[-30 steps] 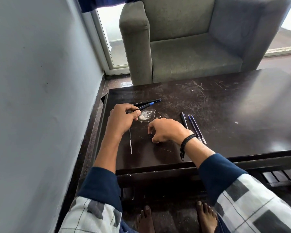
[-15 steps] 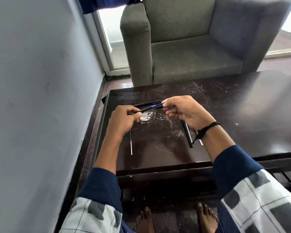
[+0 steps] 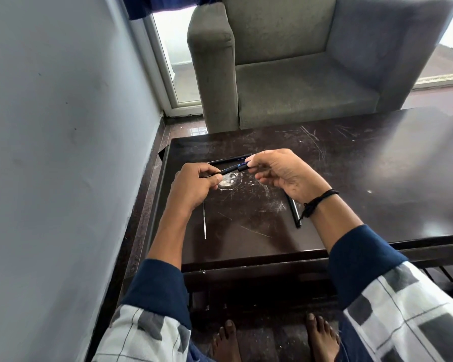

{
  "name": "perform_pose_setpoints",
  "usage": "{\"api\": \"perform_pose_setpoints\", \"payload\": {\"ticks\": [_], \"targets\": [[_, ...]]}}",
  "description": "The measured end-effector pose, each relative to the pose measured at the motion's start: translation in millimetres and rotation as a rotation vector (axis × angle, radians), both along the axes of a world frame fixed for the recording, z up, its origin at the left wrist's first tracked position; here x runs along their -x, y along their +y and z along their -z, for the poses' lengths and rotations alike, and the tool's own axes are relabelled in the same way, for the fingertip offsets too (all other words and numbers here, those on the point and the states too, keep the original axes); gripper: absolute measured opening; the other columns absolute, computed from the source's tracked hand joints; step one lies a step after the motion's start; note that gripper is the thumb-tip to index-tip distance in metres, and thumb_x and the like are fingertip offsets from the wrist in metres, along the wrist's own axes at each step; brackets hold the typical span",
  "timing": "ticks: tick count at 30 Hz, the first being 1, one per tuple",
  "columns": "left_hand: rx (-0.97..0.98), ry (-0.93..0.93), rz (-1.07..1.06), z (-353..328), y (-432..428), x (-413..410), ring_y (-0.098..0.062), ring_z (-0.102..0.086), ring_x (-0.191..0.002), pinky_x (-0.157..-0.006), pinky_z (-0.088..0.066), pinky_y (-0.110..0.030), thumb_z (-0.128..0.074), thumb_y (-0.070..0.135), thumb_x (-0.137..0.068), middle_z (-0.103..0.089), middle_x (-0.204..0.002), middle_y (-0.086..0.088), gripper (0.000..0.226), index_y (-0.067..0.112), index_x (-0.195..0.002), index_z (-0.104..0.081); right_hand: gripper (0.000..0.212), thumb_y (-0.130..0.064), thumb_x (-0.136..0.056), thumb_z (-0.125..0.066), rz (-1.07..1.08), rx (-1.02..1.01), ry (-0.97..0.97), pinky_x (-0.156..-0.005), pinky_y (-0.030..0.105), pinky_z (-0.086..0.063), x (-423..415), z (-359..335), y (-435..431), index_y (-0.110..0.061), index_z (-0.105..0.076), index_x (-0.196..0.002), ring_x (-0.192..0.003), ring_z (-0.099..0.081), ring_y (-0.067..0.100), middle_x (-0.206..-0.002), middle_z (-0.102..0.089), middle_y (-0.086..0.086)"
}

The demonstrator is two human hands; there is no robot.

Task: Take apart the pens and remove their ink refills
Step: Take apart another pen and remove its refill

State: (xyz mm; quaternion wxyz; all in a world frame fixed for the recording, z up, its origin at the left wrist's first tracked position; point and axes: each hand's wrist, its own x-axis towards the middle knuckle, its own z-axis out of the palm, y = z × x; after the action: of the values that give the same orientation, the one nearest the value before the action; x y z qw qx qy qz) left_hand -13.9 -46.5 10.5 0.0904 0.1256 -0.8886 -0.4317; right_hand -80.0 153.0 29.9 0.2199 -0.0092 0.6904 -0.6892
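Mostly we see the pale grey wall (image 3: 50,152), which fills the left third of the frame from top to bottom. Next in size is the grey armchair (image 3: 298,82) across the upper middle, just behind the dark wooden table (image 3: 377,178), whose scratched top spans the centre and right. Our forearms reach up from the lower edge in checked sleeves (image 3: 392,309) with blue cuffs, and our bare feet (image 3: 226,340) show at the bottom centre under the table's near edge. Our left hand (image 3: 194,186), left of centre, has its fingers curled in, thumb and forefinger pinching the left end of a black-and-blue pen (image 3: 232,169). Our right hand (image 3: 285,173), just right of centre, pinches the pen's other end between thumb and fingertips, the remaining fingers loosely curled below. The pen thus spans both hands above the tabletop, slanting up toward the right, over a pale round smear (image 3: 226,181) on the wood. A second dark pen (image 3: 228,160) lies flat on the table just beyond it. Another black pen (image 3: 294,212) lies on the table beneath our right wrist, partly hidden by it. A thin refill (image 3: 204,226) lies on the table just below our left hand, pointing toward the frame's bottom. A black cord bracelet (image 3: 321,198) circles our right wrist.
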Motion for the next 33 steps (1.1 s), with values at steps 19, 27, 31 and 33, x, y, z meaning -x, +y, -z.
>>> {"api": "perform_pose_setpoints", "payload": {"ticks": [19, 27, 31, 33], "targets": [[0.006, -0.018, 0.017, -2.6, 4.0, -2.5, -0.016, -0.067, -0.077, -0.089, -0.055, -0.047, -0.077, 0.031, -0.085, -0.072, -0.065, 0.012, 0.012, 0.040, -0.077, -0.074, 0.011, -0.008, -0.085, -0.070, 0.088, 0.020, 0.009, -0.050, 0.017, -0.046, -1.1, 2.7, -4.7, -0.007, -0.077, -0.094, -0.052, -0.055, 0.007, -0.069, -0.067, 0.001], [0.026, -0.030, 0.031, -4.2, 7.8, -2.3, -0.011, -0.064, -0.071, -0.085, -0.053, -0.039, -0.078, 0.029, -0.086, -0.072, -0.066, 0.008, 0.010, 0.037, -0.081, -0.074, 0.011, -0.008, -0.085, -0.077, -0.041, -0.006, 0.026, -0.054, 0.019, -0.049, -0.5, 7.3, -6.3, -0.009, -0.078, -0.096, -0.054, -0.059, 0.009, -0.072, -0.072, 0.003], [0.019, -0.032, 0.025, -5.2, 6.0, -3.1, -0.013, -0.069, -0.074, -0.088, -0.056, -0.044, -0.078, 0.030, -0.085, -0.073, -0.066, 0.008, 0.011, 0.037, -0.079, -0.073, 0.011, -0.008, -0.086, -0.076, 0.030, 0.026, 0.026, -0.051, 0.018, -0.047, 1.7, 4.4, -3.2, -0.009, -0.077, -0.096, -0.051, -0.056, 0.008, -0.069, -0.068, 0.002], [0.014, -0.028, 0.024, -5.5, 5.0, -3.4, -0.016, -0.072, -0.078, -0.090, -0.057, -0.048, -0.079, 0.029, -0.085, -0.073, -0.066, 0.009, 0.014, 0.038, -0.076, -0.073, 0.012, -0.008, -0.085, -0.074, 0.098, 0.042, 0.016, -0.052, 0.019, -0.044, 3.9, 3.8, -0.9, -0.009, -0.077, -0.096, -0.050, -0.053, 0.008, -0.066, -0.063, 0.001]]}}
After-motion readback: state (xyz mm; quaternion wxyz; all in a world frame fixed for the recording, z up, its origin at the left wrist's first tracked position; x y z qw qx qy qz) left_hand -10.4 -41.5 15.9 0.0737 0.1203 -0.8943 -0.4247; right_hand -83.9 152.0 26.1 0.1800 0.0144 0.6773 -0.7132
